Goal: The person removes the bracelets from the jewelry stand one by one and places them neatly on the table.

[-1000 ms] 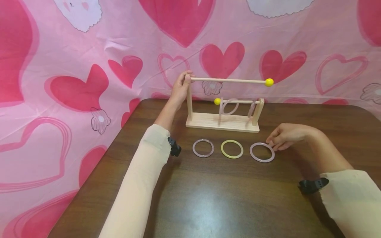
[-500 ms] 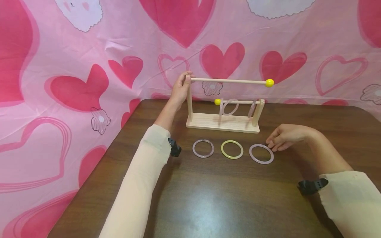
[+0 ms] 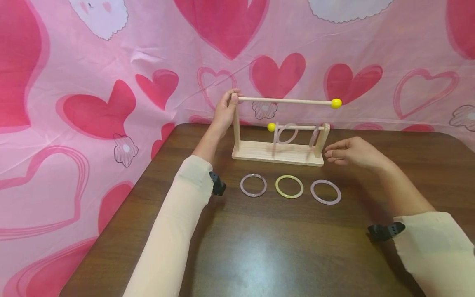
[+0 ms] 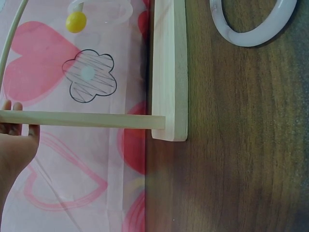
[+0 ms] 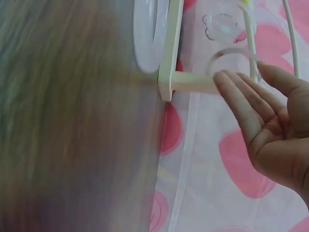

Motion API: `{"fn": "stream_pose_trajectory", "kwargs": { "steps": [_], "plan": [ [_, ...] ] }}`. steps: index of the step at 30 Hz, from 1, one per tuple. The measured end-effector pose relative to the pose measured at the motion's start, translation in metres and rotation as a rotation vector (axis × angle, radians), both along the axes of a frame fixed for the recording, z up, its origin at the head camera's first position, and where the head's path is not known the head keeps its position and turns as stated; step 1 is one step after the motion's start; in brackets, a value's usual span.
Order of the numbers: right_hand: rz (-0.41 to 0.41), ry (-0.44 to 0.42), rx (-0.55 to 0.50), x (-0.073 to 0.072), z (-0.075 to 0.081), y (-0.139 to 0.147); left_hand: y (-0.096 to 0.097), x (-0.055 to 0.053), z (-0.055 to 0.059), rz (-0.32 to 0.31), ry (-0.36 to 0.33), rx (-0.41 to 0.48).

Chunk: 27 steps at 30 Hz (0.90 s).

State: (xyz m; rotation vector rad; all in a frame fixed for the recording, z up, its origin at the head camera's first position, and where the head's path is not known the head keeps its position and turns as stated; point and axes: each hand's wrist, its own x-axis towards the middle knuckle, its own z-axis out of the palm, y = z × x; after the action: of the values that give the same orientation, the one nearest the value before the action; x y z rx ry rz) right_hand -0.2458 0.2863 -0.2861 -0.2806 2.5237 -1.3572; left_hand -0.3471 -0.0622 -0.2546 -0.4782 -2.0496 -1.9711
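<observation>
A pale wooden bangle stand has a tall left post and a shorter right post, each with a rod tipped by a yellow ball. My left hand grips the top of the tall post, fingers behind it in the left wrist view. Pale translucent bangles hang on the lower rod. My right hand holds nothing, its fingers extended beside the short post; contact with it cannot be told. On the table in front lie a greyish-purple bangle, a yellow bangle and a light purple bangle, in a row.
The brown wooden table runs back to a pink cloth backdrop printed with hearts, close behind the stand. Black wrist cameras sit at both cream sleeves.
My right hand has left the light purple bangle, which was nudged slightly left and toward me, and has moved up to the stand's short post. My left hand stays put.
</observation>
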Motion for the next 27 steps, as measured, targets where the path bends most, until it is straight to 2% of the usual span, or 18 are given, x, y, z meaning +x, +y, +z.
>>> {"fn": "stream_pose_trajectory", "kwargs": {
  "steps": [4, 6, 10, 14, 16, 19, 21, 27],
  "plan": [
    [-0.056, 0.069, -0.122, 0.0, 0.006, -0.008, 0.0, -0.001, 0.001, -0.006, -0.005, -0.003],
    [-0.081, 0.111, -0.151, 0.0, 0.008, -0.012, 0.0, -0.001, 0.001, -0.007, -0.006, -0.003],
    [-0.135, 0.192, -0.22, -0.001, 0.008, -0.023, 0.0, -0.001, 0.0, -0.008, 0.01, -0.014],
    [-0.185, 0.275, -0.343, -0.004, 0.007, -0.037, 0.0, -0.001, 0.0, -0.01, 0.021, -0.019],
    [-0.189, 0.306, -0.425, -0.005, 0.008, -0.043, 0.0, 0.0, 0.0, -0.009, 0.021, -0.018],
    [-0.18, 0.333, -0.493, -0.006, 0.009, -0.053, 0.0, 0.0, 0.0, -0.006, 0.019, -0.015],
    [-0.171, 0.346, -0.492, -0.008, 0.01, -0.059, 0.0, 0.0, 0.0, -0.005, 0.019, -0.014],
    [-0.196, 0.382, -0.317, -0.014, 0.009, -0.079, -0.001, 0.0, 0.0, -0.007, 0.008, -0.017]
  ]
}}
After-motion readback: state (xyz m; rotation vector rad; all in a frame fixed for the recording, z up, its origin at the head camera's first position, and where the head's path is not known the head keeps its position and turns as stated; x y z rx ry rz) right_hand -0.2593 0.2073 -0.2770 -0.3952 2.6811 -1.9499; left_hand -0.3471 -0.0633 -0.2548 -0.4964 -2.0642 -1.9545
